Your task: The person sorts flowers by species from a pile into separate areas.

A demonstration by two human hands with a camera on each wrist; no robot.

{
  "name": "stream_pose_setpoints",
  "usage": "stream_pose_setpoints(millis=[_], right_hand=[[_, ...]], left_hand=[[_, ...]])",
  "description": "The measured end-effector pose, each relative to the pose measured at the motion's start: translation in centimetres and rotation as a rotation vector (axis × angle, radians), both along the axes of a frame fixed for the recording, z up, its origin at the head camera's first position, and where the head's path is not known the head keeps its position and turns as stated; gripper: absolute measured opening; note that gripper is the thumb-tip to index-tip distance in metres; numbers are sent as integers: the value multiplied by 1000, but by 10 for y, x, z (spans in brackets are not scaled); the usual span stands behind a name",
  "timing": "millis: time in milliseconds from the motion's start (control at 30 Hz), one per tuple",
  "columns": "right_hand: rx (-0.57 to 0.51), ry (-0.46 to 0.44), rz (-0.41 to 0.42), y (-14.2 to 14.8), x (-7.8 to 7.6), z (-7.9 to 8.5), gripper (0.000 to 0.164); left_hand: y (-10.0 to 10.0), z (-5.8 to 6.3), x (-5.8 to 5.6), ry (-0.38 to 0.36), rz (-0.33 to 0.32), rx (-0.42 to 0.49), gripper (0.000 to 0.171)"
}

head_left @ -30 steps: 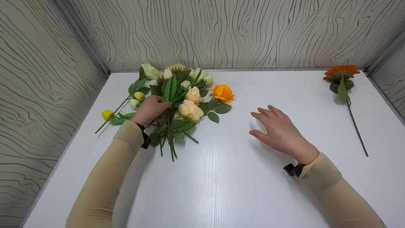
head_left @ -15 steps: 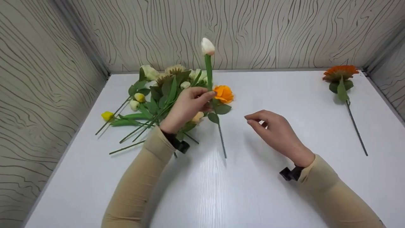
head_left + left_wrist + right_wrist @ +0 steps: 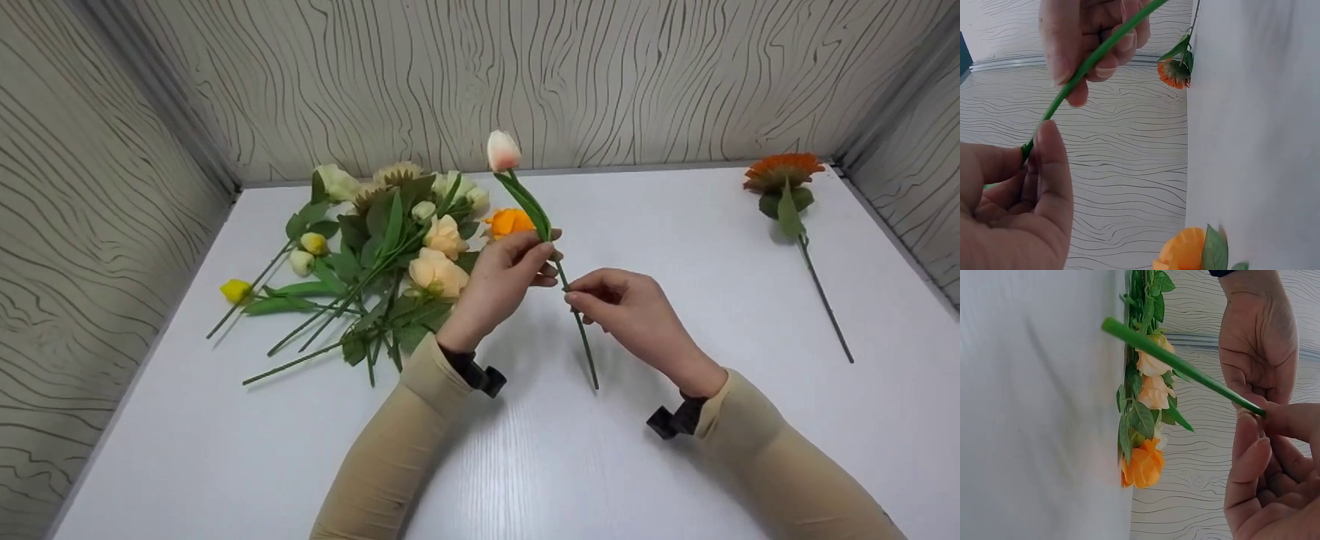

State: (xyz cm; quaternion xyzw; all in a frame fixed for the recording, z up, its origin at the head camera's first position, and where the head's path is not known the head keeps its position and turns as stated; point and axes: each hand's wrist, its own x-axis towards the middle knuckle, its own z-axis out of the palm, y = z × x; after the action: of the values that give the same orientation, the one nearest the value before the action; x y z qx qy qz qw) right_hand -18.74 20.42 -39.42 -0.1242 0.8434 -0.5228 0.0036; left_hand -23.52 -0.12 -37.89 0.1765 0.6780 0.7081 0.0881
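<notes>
A tulip [image 3: 503, 152] with a white-and-pink head is held up over the table, its green stem slanting down to the right. My left hand [image 3: 510, 277] pinches the stem just under the leaves. Lower down, my right hand [image 3: 630, 315] pinches the same stem between thumb and fingers. In the left wrist view the stem [image 3: 1092, 59] runs across both hands. The right wrist view shows the cut end of the stem [image 3: 1145, 343] sticking out past the right fingers, above the white surface.
On the left of the white table [image 3: 540, 465] lies a pile of flowers, with peach roses [image 3: 439, 272], an orange rose [image 3: 510, 222] partly behind the left hand, and a yellow tulip [image 3: 236, 290]. An orange gerbera-like flower [image 3: 784, 176] lies alone at right. Patterned panels [image 3: 585, 82] stand behind.
The left hand has drawn the tulip out of the pile and carried it right. The right hand, empty and spread earlier, has closed its fingers on the stem. The head view has shifted slightly.
</notes>
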Motion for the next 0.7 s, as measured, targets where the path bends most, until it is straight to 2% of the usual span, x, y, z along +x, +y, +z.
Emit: stream_pose_setpoints(millis=[200,267,300,367,500,600,700], right_hand=[[-24,-45,-17,2,-2,-3,20],[-18,-51,-20,6,-4,-3,21],[-8,-53,-25,9,-6,-2,22],[15,-56,-42,16,-10,1,24],[109,-60,-112,44,-24,6,29],[193,-93,-180,72,-36,6,33],[246,-156,-253,101,-46,2,36]], left_hand=[[4,0,4,7,-25,-35,25],[5,1,5,39,-25,-86,26],[5,2,6,79,-12,-144,29],[6,3,9,187,20,-298,37],[8,5,17,523,101,-717,54],[12,5,25,765,99,-972,64],[17,2,33,915,57,-1151,73]])
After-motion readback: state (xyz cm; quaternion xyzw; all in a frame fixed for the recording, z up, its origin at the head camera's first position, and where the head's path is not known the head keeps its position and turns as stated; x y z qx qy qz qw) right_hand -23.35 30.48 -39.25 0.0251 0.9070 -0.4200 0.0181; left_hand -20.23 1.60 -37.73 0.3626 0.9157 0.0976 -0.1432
